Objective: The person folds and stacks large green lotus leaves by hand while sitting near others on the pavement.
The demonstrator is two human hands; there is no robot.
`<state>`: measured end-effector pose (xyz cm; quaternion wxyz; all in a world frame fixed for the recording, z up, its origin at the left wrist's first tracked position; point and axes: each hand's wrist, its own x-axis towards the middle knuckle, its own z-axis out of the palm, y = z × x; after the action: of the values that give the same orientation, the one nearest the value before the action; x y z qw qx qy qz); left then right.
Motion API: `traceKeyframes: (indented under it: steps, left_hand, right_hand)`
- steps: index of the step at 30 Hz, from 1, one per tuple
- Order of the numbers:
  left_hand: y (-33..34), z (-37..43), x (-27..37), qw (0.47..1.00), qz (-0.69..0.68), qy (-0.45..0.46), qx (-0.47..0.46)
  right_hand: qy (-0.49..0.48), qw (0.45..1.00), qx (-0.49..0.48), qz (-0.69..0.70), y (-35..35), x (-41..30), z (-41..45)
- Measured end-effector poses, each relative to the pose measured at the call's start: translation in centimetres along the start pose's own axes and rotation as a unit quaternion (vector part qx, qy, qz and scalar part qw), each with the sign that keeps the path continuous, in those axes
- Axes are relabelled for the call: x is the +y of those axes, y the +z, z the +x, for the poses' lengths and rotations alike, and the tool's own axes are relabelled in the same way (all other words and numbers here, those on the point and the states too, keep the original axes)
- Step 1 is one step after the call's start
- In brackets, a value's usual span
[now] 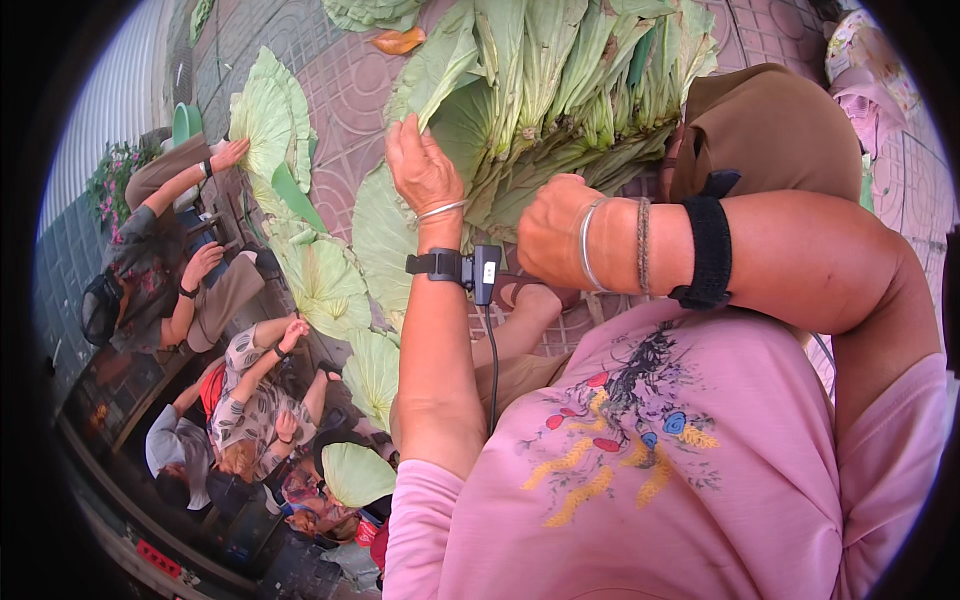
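Note:
My left hand (424, 166) is raised, its fingertips pinching the edge of a large pale green lotus leaf (439, 82). Right of it, my right hand (556, 234) is curled like a fist below the leaf stack; its fingers face away, so whether it grips anything is hidden. Beyond both hands lies a thick stack of folded lotus leaves (540, 67), veins and gathered stem ends towards me. A spread leaf (381, 225) lies under and left of my left wrist.
More lotus leaves (322, 281) lie in a row on the patterned paving (345, 97) at left. Along that row sit several people, one with a hand (229, 155) on a leaf. My brown-trousered knee (772, 135) rises at right. A cable (493, 367) runs from my left wrist device.

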<state>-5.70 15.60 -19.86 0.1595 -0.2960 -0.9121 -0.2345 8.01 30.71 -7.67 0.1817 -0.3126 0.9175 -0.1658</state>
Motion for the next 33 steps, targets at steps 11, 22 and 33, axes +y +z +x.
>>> traceKeyframes:
  steps: [11,22,33]
  left_hand:
    - [2.4,-5.0,0.6,0.934,-0.087,-0.157,-0.309]
    - [2.1,-4.9,5.8,0.88,-0.097,-0.315,-0.343]
    - [0.9,-6.5,-4.4,0.843,-0.277,-0.366,-0.28]
  right_hand:
    - [0.009,1.0,0.004,-0.013,0.9,0.1,0.1]
    - [0.0,0.999,-0.041,-0.015,1.4,-0.3,1.0]
    - [-0.042,0.998,0.015,-0.043,2.7,-0.1,2.2]
